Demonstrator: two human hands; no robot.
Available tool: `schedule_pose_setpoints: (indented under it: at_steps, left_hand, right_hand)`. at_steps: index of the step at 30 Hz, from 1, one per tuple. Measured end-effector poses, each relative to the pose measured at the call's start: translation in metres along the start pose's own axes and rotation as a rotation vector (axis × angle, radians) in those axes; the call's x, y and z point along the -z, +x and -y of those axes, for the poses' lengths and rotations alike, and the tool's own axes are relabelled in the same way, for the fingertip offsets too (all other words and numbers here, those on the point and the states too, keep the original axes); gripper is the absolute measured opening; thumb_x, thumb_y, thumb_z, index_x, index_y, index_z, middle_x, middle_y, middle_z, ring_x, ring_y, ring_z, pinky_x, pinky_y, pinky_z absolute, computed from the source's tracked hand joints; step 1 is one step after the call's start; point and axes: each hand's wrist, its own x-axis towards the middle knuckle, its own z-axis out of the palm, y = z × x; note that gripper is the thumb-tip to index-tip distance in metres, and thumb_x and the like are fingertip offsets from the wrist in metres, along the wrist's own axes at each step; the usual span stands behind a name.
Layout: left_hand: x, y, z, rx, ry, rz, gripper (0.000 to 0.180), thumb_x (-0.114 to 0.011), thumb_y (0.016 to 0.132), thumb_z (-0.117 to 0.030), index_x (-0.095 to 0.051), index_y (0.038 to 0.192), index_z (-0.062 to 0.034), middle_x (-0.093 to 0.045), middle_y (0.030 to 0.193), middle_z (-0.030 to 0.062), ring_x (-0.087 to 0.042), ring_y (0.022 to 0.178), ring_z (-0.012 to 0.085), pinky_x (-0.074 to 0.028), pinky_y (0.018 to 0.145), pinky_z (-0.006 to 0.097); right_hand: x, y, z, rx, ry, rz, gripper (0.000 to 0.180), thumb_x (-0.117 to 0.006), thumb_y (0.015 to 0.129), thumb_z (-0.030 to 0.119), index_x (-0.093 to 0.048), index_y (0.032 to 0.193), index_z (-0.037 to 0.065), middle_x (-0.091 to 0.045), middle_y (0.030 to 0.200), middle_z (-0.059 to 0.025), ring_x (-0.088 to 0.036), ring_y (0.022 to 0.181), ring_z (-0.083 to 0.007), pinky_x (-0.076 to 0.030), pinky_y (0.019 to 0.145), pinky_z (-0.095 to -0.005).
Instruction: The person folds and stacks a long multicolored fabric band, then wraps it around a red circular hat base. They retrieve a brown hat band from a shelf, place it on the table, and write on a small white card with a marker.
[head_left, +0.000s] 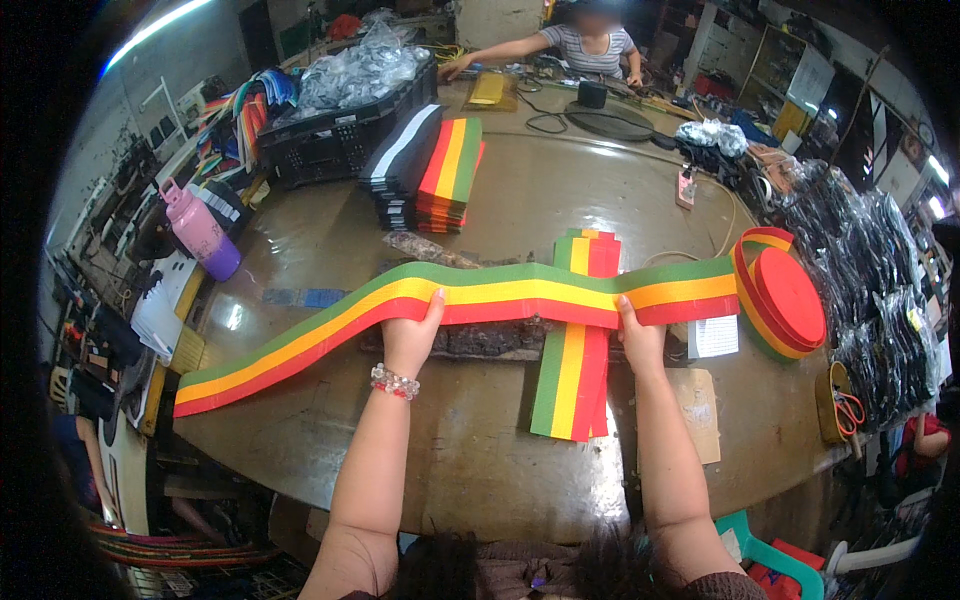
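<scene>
A long green, yellow and red webbing strap [520,292] stretches across the table in front of me. My left hand [408,335] grips its lower edge left of the middle, thumb on top and fingers hidden beneath. Further right, my right hand [640,335] holds the same strap in the same way. Its left end hangs toward the table's left edge; at the right it reaches a roll of webbing [792,295], showing its red side. Under the strap lies a small pile of cut strips [570,385] in the same colours, across a dark worn wooden board [470,345].
Stacks of black-and-white strips [405,155] and tricolour strips [450,170] stand beyond the strap. Behind them is a black crate [330,145] of plastic-wrapped items. A pink-purple bottle [200,230] stands left, cardboard [695,410] lies right. Another person [590,50] sits across the table.
</scene>
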Motion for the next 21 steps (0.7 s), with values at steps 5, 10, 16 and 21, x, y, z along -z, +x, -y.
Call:
schedule_pose_setpoints:
  at_steps: [5,10,16,21]
  left_hand:
    - [-0.0017,-0.0004,-0.0003,-0.015,-0.009,-0.026,0.021,-0.067,0.086,-0.016,-0.063,0.096,0.0008,-0.067,0.094,0.0120,-0.065,0.088,0.0261,-0.049,0.079,0.037]
    - [-0.0023,-0.0012,-0.0016,-0.020,-0.014,-0.041,0.020,-0.067,0.085,-0.016,-0.063,0.096,0.0004,-0.067,0.092,0.0126,-0.065,0.087,0.0274,-0.049,0.079,0.038]
    - [-0.0023,-0.0006,-0.0013,-0.025,-0.027,-0.046,0.019,-0.067,0.085,-0.015,-0.063,0.094,0.0008,-0.067,0.090,0.0128,-0.065,0.085,0.0279,-0.049,0.077,0.038]
    - [-0.0018,-0.0009,-0.0019,-0.029,-0.044,-0.046,0.019,-0.067,0.085,-0.016,-0.063,0.093,0.0008,-0.067,0.089,0.0130,-0.065,0.084,0.0280,-0.049,0.076,0.038]
  right_hand:
    - [0.0010,-0.0007,-0.0001,0.013,-0.001,0.005,0.018,-0.061,0.092,0.017,-0.057,0.094,0.000,-0.055,0.069,-0.0009,-0.045,0.046,-0.0090,-0.038,0.043,-0.0254]
    - [0.0011,-0.0015,0.0016,0.038,0.000,0.008,0.017,-0.061,0.092,0.017,-0.057,0.094,0.000,-0.054,0.069,-0.0007,-0.045,0.046,-0.0089,-0.038,0.043,-0.0252]
    - [0.0007,-0.0011,-0.0008,0.042,-0.013,-0.002,0.017,-0.061,0.092,0.017,-0.057,0.093,0.000,-0.054,0.068,-0.0008,-0.045,0.046,-0.0087,-0.037,0.043,-0.0256]
    - [0.0012,-0.0003,-0.0020,0.058,-0.007,0.017,0.017,-0.061,0.092,0.016,-0.057,0.091,0.000,-0.053,0.067,-0.0004,-0.045,0.046,-0.0085,-0.037,0.043,-0.0258]
